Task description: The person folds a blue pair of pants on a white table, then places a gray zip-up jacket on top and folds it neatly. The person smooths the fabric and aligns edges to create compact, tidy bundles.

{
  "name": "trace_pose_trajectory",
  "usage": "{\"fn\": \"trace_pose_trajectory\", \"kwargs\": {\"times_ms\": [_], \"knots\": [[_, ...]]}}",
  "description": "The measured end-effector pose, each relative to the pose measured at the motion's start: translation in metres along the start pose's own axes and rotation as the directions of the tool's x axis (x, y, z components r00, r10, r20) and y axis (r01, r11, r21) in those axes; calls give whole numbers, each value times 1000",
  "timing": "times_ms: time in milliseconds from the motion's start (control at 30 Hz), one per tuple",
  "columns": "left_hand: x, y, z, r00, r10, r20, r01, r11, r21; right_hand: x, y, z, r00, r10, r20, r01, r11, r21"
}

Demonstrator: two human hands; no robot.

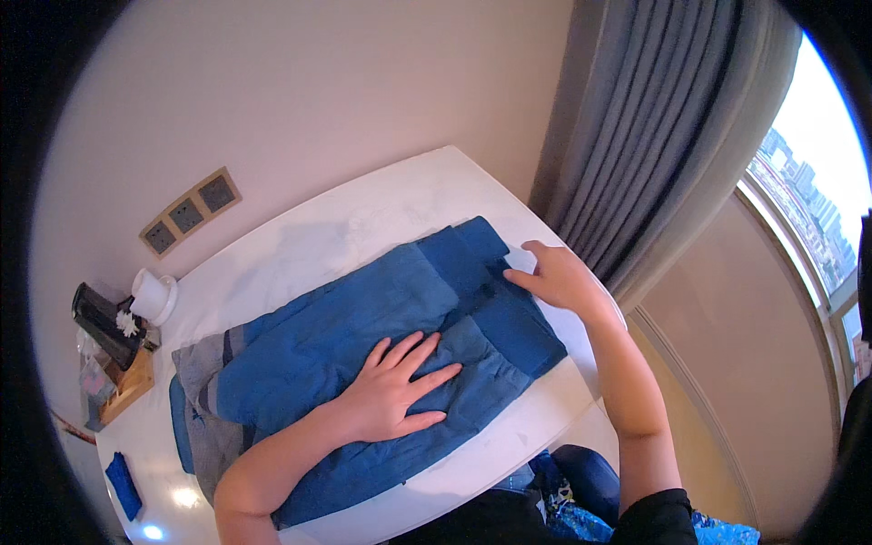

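A folded blue garment (336, 327) with grey and dark panels at its left end lies across the white table. Wide ribbed bands (513, 331) finish its right end, one of them partly overlapping the other. My left hand (395, 391) rests flat on the blue cloth, fingers spread. At the far right edge of the ribbing is my right hand (563, 280), its thumb and forefinger apart. The thumb tip is close to the band; whether it touches the cloth I cannot tell.
The white table (400, 186) meets the wall, with a socket panel (189, 213) above it. A white cup (153, 295), a black container (104, 322) and a wooden box (127, 391) stand at left. A small dark blue cloth (123, 486) lies nearer. Grey curtains (636, 136) hang at right.
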State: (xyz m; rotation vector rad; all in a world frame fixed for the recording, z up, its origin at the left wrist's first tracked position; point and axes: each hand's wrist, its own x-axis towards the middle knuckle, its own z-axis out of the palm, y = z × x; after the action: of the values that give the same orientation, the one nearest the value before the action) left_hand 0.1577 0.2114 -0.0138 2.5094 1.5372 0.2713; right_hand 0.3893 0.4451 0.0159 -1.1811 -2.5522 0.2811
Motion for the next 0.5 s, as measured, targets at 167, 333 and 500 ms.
{"fn": "trace_pose_trajectory", "kwargs": {"times_ms": [167, 333, 500], "knots": [[-19, 32, -4, 999, -40, 8, 40, 999, -23, -60, -12, 4, 998, -59, 7, 55, 955, 291], [-31, 47, -17, 994, -71, 85, 70, 997, 8, -71, -16, 14, 998, 56, 43, -65, 961, 270], [-49, 58, -22, 992, -34, 118, 23, 995, 95, -84, -27, 2, 997, 38, -61, -10, 912, 410]]}}
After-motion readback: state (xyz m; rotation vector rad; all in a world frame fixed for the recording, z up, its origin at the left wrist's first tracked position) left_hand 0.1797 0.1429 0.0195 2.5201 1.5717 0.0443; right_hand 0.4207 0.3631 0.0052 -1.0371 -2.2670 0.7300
